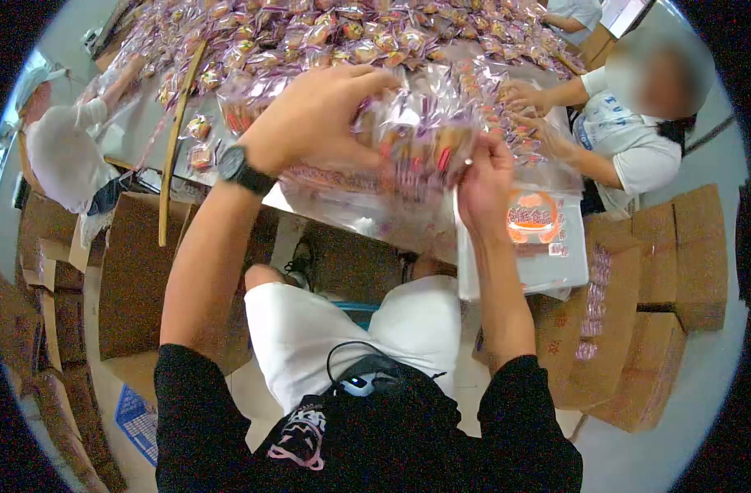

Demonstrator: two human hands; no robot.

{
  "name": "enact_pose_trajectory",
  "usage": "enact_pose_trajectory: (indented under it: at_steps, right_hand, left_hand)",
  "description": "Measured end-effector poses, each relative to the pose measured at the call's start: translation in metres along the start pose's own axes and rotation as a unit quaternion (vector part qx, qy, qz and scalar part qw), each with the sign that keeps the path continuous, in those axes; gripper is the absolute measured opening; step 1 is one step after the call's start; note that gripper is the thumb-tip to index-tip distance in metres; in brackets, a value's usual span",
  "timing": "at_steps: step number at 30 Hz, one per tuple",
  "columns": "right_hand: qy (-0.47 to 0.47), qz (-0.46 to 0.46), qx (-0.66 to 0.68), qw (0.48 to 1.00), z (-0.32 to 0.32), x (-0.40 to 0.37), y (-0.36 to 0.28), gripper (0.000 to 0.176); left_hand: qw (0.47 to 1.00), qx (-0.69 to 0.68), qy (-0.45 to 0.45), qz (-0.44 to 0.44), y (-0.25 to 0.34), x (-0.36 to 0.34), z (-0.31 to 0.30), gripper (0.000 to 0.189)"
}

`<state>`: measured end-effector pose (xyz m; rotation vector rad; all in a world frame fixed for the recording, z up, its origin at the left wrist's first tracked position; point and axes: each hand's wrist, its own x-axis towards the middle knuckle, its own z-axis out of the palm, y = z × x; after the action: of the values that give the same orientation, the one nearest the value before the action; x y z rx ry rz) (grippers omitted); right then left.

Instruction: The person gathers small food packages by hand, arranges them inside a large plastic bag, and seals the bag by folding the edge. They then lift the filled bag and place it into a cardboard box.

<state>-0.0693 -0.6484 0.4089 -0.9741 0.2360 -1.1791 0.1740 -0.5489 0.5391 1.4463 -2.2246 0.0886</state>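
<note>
In the head view, my left hand (330,119), with a dark watch on its wrist, is curled over a row of wrapped snack packets (416,144) above the table's near edge. Clear plastic with purple print covers these packets. My right hand (486,185) is closed at the right side of the same bundle, thumb and fingers pinching the edge of a clear plastic bag (429,197). Motion blurs the bag's lower part. Under my right forearm lies a stack of clear printed bags (523,267) with an orange logo.
Many wrapped snacks (309,33) are heaped across the table. A wooden strip (178,140) lies at the left. One person (630,123) reaches in from the right, another (67,152) sits at the left. Cardboard boxes (141,271) (622,345) stand on both sides.
</note>
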Motion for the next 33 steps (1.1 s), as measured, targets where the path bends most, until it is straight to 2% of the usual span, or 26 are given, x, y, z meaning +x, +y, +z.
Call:
enact_pose_trajectory:
  at_steps: [3,4,7,9,10,13,14,15,17,18,20,21,22,23,24,27,28,31,33]
  right_hand:
    - [-0.066,-0.106,-0.142,0.982,0.033,-0.021,-0.054,0.016]
    - [-0.091,-0.090,-0.148,0.981,0.046,-0.029,-0.072,0.025]
    - [-0.108,-0.040,-0.227,0.967,0.077,-0.048,-0.090,0.029]
    - [-0.082,-0.057,-0.229,0.968,0.086,-0.051,-0.080,0.026]
    - [-0.062,-0.061,-0.219,0.972,0.092,-0.051,-0.075,0.024]
    - [-0.022,-0.078,-0.178,0.981,0.105,-0.049,-0.058,0.017]
    - [-0.008,-0.072,-0.161,0.984,0.109,-0.051,-0.054,0.018]
    - [0.006,-0.066,-0.145,0.987,0.114,-0.053,-0.050,0.018]
    - [0.029,-0.050,-0.135,0.989,0.127,-0.062,-0.042,0.019]
    - [0.031,-0.042,-0.159,0.986,0.131,-0.069,-0.041,0.019]
    - [0.042,-0.039,-0.193,0.979,0.135,-0.087,-0.042,0.020]
    - [0.022,-0.064,-0.252,0.965,0.134,-0.094,-0.042,0.020]
    - [0.000,-0.091,-0.308,0.947,0.133,-0.100,-0.044,0.019]
    - [-0.021,-0.121,-0.359,0.925,0.132,-0.106,-0.047,0.019]
    - [-0.010,-0.131,-0.333,0.934,0.138,-0.111,-0.047,0.018]
    - [-0.045,-0.181,-0.397,0.899,0.145,-0.108,-0.052,0.014]
    - [-0.103,-0.268,-0.475,0.832,0.146,-0.105,-0.051,0.019]
    - [-0.149,-0.310,-0.513,0.787,0.153,-0.110,-0.051,0.023]
    - [-0.172,-0.326,-0.502,0.783,0.152,-0.116,-0.047,0.024]
  left_hand:
    - [0.992,-0.101,0.071,0.026,0.010,-0.034,-0.009,0.092]
    - [0.987,-0.136,0.085,0.027,0.013,-0.042,-0.013,0.094]
    - [0.976,-0.167,0.138,0.035,0.010,-0.057,-0.018,0.096]
    - [0.971,-0.156,0.179,0.012,0.005,-0.068,-0.010,0.094]
    - [0.971,-0.139,0.193,-0.003,-0.002,-0.075,-0.005,0.101]
    - [0.893,-0.117,0.413,-0.137,0.011,-0.098,0.030,0.112]
    - [0.866,-0.160,0.438,-0.178,0.027,-0.112,0.049,0.116]
    - [0.787,-0.347,0.471,-0.195,0.059,-0.115,0.069,0.112]
    - [0.799,-0.409,0.342,-0.278,0.135,-0.118,0.084,0.133]
    - [0.806,-0.385,0.336,-0.300,0.152,-0.116,0.088,0.141]
    - [0.750,-0.460,0.351,-0.321,0.167,-0.113,0.087,0.139]
    - [0.720,-0.496,0.360,-0.326,0.166,-0.112,0.086,0.138]
    - [0.780,-0.389,0.382,-0.306,0.160,-0.115,0.083,0.131]
    - [0.776,-0.374,0.406,-0.307,0.162,-0.117,0.085,0.129]
    - [0.774,-0.356,0.427,-0.305,0.162,-0.118,0.086,0.127]
    - [0.753,-0.333,0.485,-0.294,0.167,-0.107,0.087,0.120]
    - [0.739,-0.336,0.501,-0.299,0.170,-0.103,0.093,0.119]
    - [0.710,-0.356,0.526,-0.306,0.173,-0.100,0.105,0.117]
    - [0.705,-0.365,0.535,-0.289,0.174,-0.103,0.110,0.117]
